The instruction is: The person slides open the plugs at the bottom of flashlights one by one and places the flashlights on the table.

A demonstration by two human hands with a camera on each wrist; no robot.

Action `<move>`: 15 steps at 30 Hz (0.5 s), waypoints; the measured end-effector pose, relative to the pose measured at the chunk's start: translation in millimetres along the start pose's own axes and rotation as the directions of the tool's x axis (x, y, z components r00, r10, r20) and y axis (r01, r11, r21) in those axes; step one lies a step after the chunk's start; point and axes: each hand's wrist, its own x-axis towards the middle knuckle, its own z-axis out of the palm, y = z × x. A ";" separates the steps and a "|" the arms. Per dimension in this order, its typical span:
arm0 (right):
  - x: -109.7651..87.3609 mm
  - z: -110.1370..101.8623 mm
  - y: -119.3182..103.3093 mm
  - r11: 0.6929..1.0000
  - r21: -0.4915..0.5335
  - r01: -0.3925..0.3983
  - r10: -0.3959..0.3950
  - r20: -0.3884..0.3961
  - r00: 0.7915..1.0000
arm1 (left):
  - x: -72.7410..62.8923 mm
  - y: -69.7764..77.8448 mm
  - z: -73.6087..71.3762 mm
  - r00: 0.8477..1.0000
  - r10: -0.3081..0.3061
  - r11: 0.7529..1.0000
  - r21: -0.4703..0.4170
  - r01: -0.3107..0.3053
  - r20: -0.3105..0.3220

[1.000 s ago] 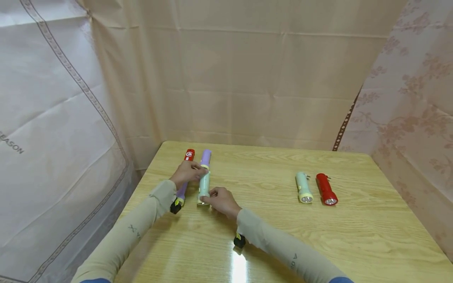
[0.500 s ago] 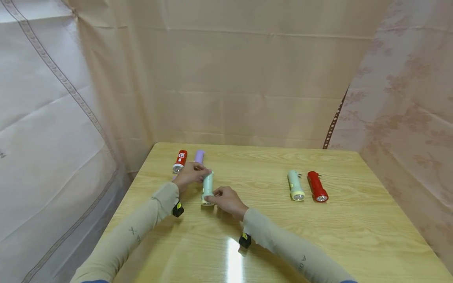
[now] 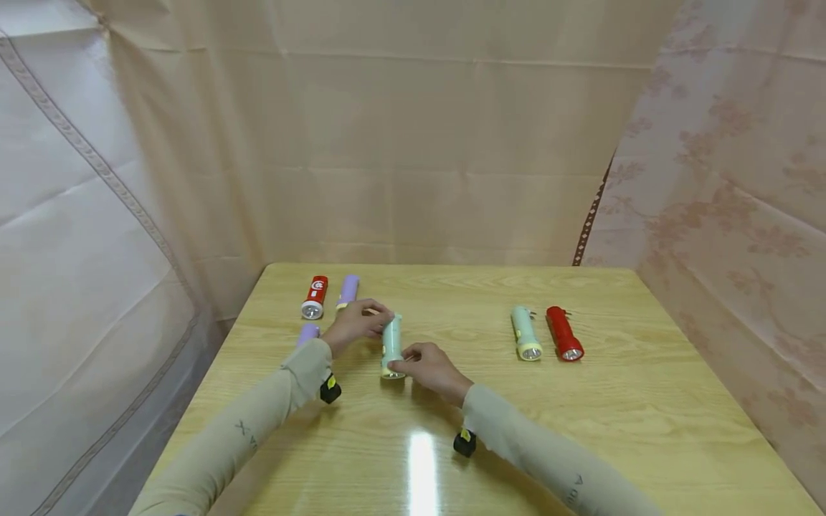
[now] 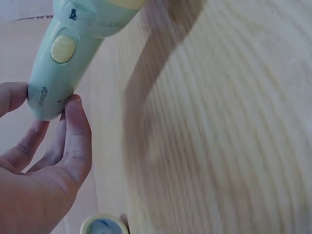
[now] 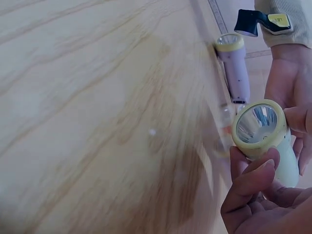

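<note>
A mint-green flashlight (image 3: 391, 342) with a pale yellow head rim is held between both hands, its lens end toward me. My left hand (image 3: 358, 322) grips the narrow tail end. In the left wrist view, the thumb and fingers of the left hand (image 4: 46, 180) close round that tail, below the yellow switch (image 4: 63, 48). My right hand (image 3: 434, 368) pinches the head end near the rim. The right wrist view shows the right hand's fingers (image 5: 253, 183) under the rim, with the reflector (image 5: 257, 124) facing the camera.
Left of the hands lie a red flashlight with a white head (image 3: 313, 298), a purple flashlight (image 3: 348, 289) and a second purple one (image 3: 308, 332), partly hidden by the left arm. At right lie another mint-green flashlight (image 3: 525, 332) and a red flashlight (image 3: 564, 333). Cloth hangs behind the wooden table (image 3: 581, 416).
Both hands have carried the mint-green flashlight right, away from the purple flashlight it overlapped in view. More of the flashlights at left now shows. The head view has turned slightly right.
</note>
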 end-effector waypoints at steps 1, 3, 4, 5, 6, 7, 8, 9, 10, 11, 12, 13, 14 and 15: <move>-1.6 -1.9 1.3 1.000 -0.004 0.000 0.000 0.002 1.000 | 1.1 -0.4 1.6 1.000 -0.004 1.000 -0.003 0.004 0.009; -5.1 -5.8 4.2 1.000 -0.014 -0.006 0.006 0.004 1.000 | 1.9 -1.0 5.3 0.999 -0.007 1.000 -0.007 0.007 0.032; -6.7 -8.0 5.8 1.000 -0.018 -0.008 0.008 0.007 1.000 | 1.8 -1.0 7.7 0.999 -0.005 1.000 -0.009 0.006 0.038; -8.9 -10.3 6.7 1.000 -0.022 -0.008 0.008 0.011 1.000 | 1.0 -0.7 10.4 0.999 0.001 1.000 -0.006 -0.001 0.041; -10.5 -12.6 7.6 1.000 -0.028 -0.008 0.009 0.012 1.000 | 0.1 -0.5 13.0 0.999 0.005 1.000 -0.007 -0.005 0.044; -12.8 -15.1 7.7 0.999 -0.035 -0.007 0.007 0.012 1.000 | -0.3 -0.1 15.9 0.999 0.011 1.000 -0.008 -0.010 0.043; -14.8 -17.7 7.9 0.999 -0.037 -0.006 0.006 0.013 1.000 | -1.3 0.4 19.0 0.999 0.017 1.000 -0.007 -0.017 0.042; -16.7 -20.4 8.1 0.999 -0.038 -0.004 0.004 0.016 1.000 | -1.4 0.8 22.0 0.999 0.020 1.000 -0.007 -0.019 0.035; -18.2 -22.8 8.6 0.999 -0.040 -0.001 0.002 0.019 1.000 | -1.3 1.2 25.1 0.999 0.020 1.000 -0.010 -0.020 0.027; -19.7 -24.9 8.9 0.999 -0.042 0.000 0.001 0.019 1.000 | -0.7 1.1 28.0 0.999 0.023 1.000 -0.017 -0.022 0.027; -21.0 -26.9 9.5 0.999 -0.045 0.001 0.000 0.018 1.000 | 0.1 0.9 30.7 0.999 0.025 1.000 -0.020 -0.024 0.027; -22.1 -29.0 10.5 0.999 -0.049 0.003 -0.002 0.020 1.000 | 0.8 1.3 33.5 0.999 0.027 0.999 -0.023 -0.027 0.025; -22.9 -31.3 12.0 0.999 -0.052 0.003 -0.002 0.022 1.000 | 1.1 1.7 36.2 0.999 0.030 0.999 -0.032 -0.030 0.027; -23.5 -33.4 13.4 0.998 -0.059 0.002 -0.001 0.023 1.000 | 1.7 2.0 38.8 0.999 0.031 0.999 -0.042 -0.030 0.028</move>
